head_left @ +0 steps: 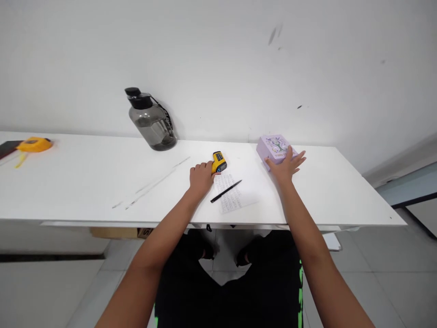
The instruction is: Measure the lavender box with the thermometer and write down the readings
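Note:
My left hand (202,178) rests on the table with its fingers wrapped round the handle of a yellow and black infrared thermometer (219,161). The thermometer's small screen faces me. My right hand (284,166) is at the near side of a lilac box (273,145) with a tree design on its lid. Its fingers are spread past the box's right edge, and the thumb is at the front face. Between my hands a black pen (226,191) lies aslant across a sheet of handwritten paper (232,200).
A large grey water bottle (154,125) with a black cap stands by the wall, left of centre. A yellow tape measure (35,144) lies at the far left, beside a dark flat object (8,147). The white table (85,182) has its front edge just before me.

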`<move>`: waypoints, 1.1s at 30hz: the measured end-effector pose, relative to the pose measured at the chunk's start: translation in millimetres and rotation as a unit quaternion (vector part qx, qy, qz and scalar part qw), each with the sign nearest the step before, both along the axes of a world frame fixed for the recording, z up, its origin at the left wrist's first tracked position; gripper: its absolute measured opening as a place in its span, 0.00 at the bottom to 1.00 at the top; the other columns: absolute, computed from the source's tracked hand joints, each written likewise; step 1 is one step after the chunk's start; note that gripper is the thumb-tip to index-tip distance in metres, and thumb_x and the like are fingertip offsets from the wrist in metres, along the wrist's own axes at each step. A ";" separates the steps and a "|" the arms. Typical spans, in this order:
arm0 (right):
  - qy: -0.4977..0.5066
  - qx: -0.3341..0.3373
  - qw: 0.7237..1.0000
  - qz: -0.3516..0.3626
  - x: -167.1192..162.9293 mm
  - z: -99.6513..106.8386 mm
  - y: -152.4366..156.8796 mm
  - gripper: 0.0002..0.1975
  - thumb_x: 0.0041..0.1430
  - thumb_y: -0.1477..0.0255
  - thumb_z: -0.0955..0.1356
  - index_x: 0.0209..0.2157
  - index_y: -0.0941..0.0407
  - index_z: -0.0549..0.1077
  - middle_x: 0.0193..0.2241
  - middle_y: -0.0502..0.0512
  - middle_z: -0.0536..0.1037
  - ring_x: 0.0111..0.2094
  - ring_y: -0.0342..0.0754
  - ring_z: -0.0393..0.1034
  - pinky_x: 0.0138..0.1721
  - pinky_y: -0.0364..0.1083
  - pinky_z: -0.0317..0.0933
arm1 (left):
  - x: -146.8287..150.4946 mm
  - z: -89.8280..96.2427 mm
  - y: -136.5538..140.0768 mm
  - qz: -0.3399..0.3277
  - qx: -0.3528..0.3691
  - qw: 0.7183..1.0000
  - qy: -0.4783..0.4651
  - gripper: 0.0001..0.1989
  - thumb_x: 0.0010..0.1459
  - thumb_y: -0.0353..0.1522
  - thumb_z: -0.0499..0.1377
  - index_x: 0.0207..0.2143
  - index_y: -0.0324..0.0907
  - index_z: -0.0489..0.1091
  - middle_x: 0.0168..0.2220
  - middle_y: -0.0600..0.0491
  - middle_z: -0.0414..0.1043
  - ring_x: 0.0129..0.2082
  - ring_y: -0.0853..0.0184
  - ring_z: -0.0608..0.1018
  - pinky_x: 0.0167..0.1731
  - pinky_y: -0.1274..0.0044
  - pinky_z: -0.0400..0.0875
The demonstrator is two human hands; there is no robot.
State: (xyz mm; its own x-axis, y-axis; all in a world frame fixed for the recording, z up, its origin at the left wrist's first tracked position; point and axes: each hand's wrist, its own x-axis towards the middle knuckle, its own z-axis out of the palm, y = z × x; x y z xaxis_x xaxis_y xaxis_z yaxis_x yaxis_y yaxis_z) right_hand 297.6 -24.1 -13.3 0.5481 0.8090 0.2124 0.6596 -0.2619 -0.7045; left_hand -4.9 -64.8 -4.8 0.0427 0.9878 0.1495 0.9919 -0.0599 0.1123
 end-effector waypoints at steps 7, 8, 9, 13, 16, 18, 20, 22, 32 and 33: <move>0.085 0.065 0.994 0.033 -3.4 0.1 -5.3 0.52 0.41 0.56 0.75 0.66 0.51 0.53 0.67 0.69 0.44 0.67 0.66 0.50 0.65 0.64 0.50 | 6.0 -2.9 -8.9 0.036 0.007 0.999 0.023 0.29 0.68 0.46 0.48 0.62 0.36 0.62 0.52 0.34 0.71 0.50 0.48 0.73 0.46 0.63 0.63; 0.099 0.083 0.991 0.035 -3.4 0.9 -6.7 0.51 0.41 0.57 0.76 0.65 0.51 0.55 0.66 0.68 0.46 0.66 0.65 0.51 0.65 0.62 0.51 | 5.9 -3.2 -9.2 0.038 0.009 0.999 0.028 0.28 0.69 0.45 0.47 0.62 0.36 0.62 0.51 0.34 0.71 0.50 0.48 0.73 0.46 0.63 0.62; 0.117 0.098 0.988 0.032 -3.4 1.8 -8.0 0.50 0.40 0.58 0.76 0.64 0.52 0.56 0.65 0.68 0.47 0.66 0.64 0.52 0.66 0.61 0.50 | 5.5 -3.1 -9.2 0.038 0.012 0.999 0.032 0.28 0.69 0.45 0.46 0.62 0.36 0.62 0.51 0.34 0.71 0.50 0.48 0.73 0.46 0.63 0.62; 0.202 0.154 0.967 0.012 -3.7 4.9 -9.0 0.47 0.39 0.60 0.77 0.61 0.53 0.61 0.63 0.67 0.51 0.64 0.62 0.56 0.65 0.59 0.53 | 3.9 -0.8 -8.3 0.036 0.016 0.999 0.030 0.27 0.69 0.45 0.46 0.62 0.37 0.63 0.51 0.35 0.72 0.50 0.48 0.73 0.46 0.63 0.62; 0.256 0.218 0.942 0.004 -3.2 5.1 -5.9 0.45 0.38 0.59 0.77 0.59 0.53 0.62 0.62 0.65 0.56 0.63 0.59 0.58 0.64 0.58 0.55 | 2.6 -0.6 -8.1 0.036 0.020 0.999 0.014 0.28 0.69 0.46 0.45 0.61 0.38 0.64 0.51 0.36 0.72 0.50 0.48 0.74 0.45 0.63 0.63; 0.326 0.255 0.910 0.023 -3.4 4.8 -3.2 0.44 0.40 0.57 0.77 0.58 0.51 0.61 0.61 0.63 0.61 0.60 0.56 0.63 0.60 0.57 0.61 | 0.2 -1.7 -8.0 0.037 0.033 0.999 -0.007 0.28 0.69 0.47 0.46 0.61 0.39 0.64 0.51 0.37 0.73 0.50 0.48 0.74 0.45 0.64 0.63; 0.426 0.263 0.864 0.056 -4.9 5.9 -1.5 0.41 0.43 0.53 0.75 0.57 0.48 0.60 0.58 0.59 0.66 0.55 0.53 0.68 0.52 0.55 0.68 | -4.5 -1.6 -6.6 0.040 0.049 0.997 -0.038 0.28 0.68 0.47 0.49 0.60 0.39 0.65 0.50 0.37 0.73 0.50 0.48 0.74 0.44 0.64 0.64; 0.520 0.249 0.812 0.093 -7.7 9.1 -2.3 0.36 0.46 0.49 0.73 0.55 0.45 0.61 0.55 0.56 0.70 0.50 0.52 0.72 0.44 0.53 0.72 | -10.7 2.3 -2.6 0.047 0.072 0.993 -0.084 0.27 0.66 0.47 0.52 0.60 0.40 0.65 0.49 0.38 0.74 0.49 0.48 0.74 0.43 0.64 0.65; 0.721 0.162 0.615 0.276 -34.9 24.5 -25.2 0.34 0.55 0.43 0.67 0.55 0.51 0.69 0.48 0.60 0.80 0.47 0.58 0.76 0.44 0.61 0.75 | 53.0 52.0 10.3 -0.039 0.101 0.716 -0.690 0.28 0.59 0.57 0.54 0.41 0.41 0.69 0.36 0.49 0.73 0.33 0.66 0.75 0.32 0.75 0.70; 0.724 0.161 0.610 0.280 -36.8 23.9 -25.6 0.34 0.55 0.43 0.66 0.55 0.52 0.69 0.48 0.61 0.80 0.47 0.58 0.76 0.44 0.61 0.75 | 63.7 51.6 6.7 -0.063 0.051 0.676 -0.732 0.30 0.57 0.58 0.56 0.40 0.40 0.70 0.35 0.50 0.73 0.32 0.67 0.75 0.31 0.75 0.70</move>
